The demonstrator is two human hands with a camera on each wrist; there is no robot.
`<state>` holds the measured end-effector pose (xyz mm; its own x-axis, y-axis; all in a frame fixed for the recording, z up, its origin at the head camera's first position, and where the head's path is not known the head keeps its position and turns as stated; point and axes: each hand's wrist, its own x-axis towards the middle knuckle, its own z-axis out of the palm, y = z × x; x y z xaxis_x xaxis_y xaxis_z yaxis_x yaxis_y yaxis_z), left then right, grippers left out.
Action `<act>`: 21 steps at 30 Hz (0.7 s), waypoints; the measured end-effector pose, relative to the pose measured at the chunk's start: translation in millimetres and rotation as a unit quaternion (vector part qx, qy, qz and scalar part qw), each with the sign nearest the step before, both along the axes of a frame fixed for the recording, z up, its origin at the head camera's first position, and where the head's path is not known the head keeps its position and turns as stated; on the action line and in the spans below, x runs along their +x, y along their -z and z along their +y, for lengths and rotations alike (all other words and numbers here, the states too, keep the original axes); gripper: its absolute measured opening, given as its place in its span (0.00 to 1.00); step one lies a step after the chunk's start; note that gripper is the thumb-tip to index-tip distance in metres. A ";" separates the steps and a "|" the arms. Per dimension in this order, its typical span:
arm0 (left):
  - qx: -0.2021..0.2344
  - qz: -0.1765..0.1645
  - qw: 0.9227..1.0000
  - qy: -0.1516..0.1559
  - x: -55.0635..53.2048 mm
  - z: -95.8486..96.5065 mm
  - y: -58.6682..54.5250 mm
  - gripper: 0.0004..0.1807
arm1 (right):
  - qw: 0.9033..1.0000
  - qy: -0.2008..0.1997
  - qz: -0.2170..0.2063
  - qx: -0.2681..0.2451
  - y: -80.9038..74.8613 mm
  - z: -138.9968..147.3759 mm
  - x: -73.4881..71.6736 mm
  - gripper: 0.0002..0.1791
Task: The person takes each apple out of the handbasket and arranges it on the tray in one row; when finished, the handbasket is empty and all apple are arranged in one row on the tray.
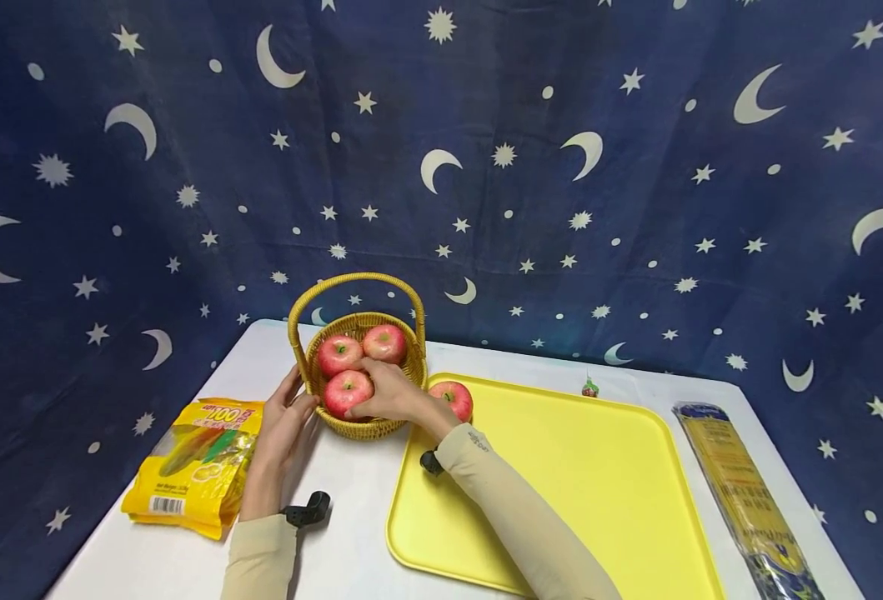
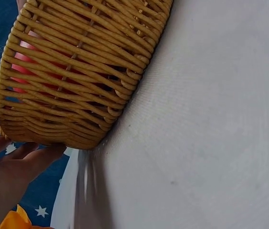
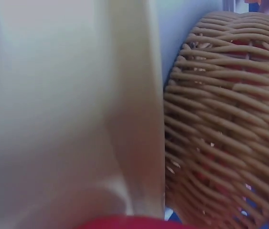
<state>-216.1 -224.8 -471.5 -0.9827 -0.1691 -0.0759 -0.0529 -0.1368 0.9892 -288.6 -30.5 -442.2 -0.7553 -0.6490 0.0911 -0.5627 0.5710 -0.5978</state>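
Note:
A wicker basket (image 1: 366, 429) with an arched handle stands on the white table, holding three red apples. My right hand (image 1: 396, 393) reaches over its right rim and grips the front apple (image 1: 347, 390), thumb near its lower side and fingers across the top. Behind that apple sit another apple (image 1: 339, 356) and a third apple (image 1: 385, 342). My left hand (image 1: 282, 425) holds the basket's left side, its fingers (image 2: 38, 160) against the weave. A fourth, separate apple (image 1: 452, 400) lies on the yellow tray's near-left corner area, partly behind my right wrist.
The yellow tray (image 1: 584, 492) lies right of the basket, under my right forearm. A yellow candy bag (image 1: 193, 467) stands left of my left arm. A long pasta packet (image 1: 745, 492) lies at the right, and a small wrapped sweet (image 1: 589, 387) sits by the tray's far edge.

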 end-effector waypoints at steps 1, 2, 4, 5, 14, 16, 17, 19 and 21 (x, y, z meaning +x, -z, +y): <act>-0.001 -0.003 1.000 0.000 0.2 -0.2 -0.2 0.42 | 1.000 0.000 0.001 -0.005 -1.2 2.0 1.0 0.40; -0.002 -0.004 1.000 0.001 0.3 -0.3 -0.5 0.42 | 1.000 0.003 -0.001 -0.012 -2.7 4.4 2.4 0.40; -0.006 -0.009 1.000 0.004 0.5 -0.4 -1.0 0.42 | 1.000 0.007 -0.002 -0.024 -6.1 10.1 5.1 0.40; -0.007 -0.010 1.000 0.005 0.4 -0.2 -1.3 0.42 | 1.000 0.011 -0.004 -0.029 -8.0 13.6 6.6 0.40; -0.007 -0.017 1.000 0.007 -0.1 -0.8 -3.0 0.42 | 0.998 0.034 -0.014 -0.059 -21.5 46.6 18.1 0.46; -0.009 -0.022 1.000 0.005 0.2 -0.7 -3.2 0.42 | 0.997 0.032 -0.010 -0.066 -23.8 53.9 20.3 0.45; -0.009 -0.024 1.000 0.004 0.4 -0.6 -3.3 0.42 | 0.997 0.030 -0.009 -0.071 -25.5 57.8 22.0 0.44; -0.010 -0.027 1.000 0.003 1.1 -0.1 -3.5 0.43 | 0.996 0.027 -0.005 -0.081 -28.7 65.3 25.2 0.43; -0.011 -0.029 1.000 0.003 1.5 0.2 -3.7 0.43 | 0.995 0.023 0.000 -0.092 -32.1 72.8 28.1 0.42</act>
<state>-214.7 -224.6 -467.8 -0.9778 -0.1653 -0.1286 -0.1105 -0.1145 0.9873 -260.5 42.4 -410.2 -0.7835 -0.5866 0.2052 -0.5385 0.4761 -0.6952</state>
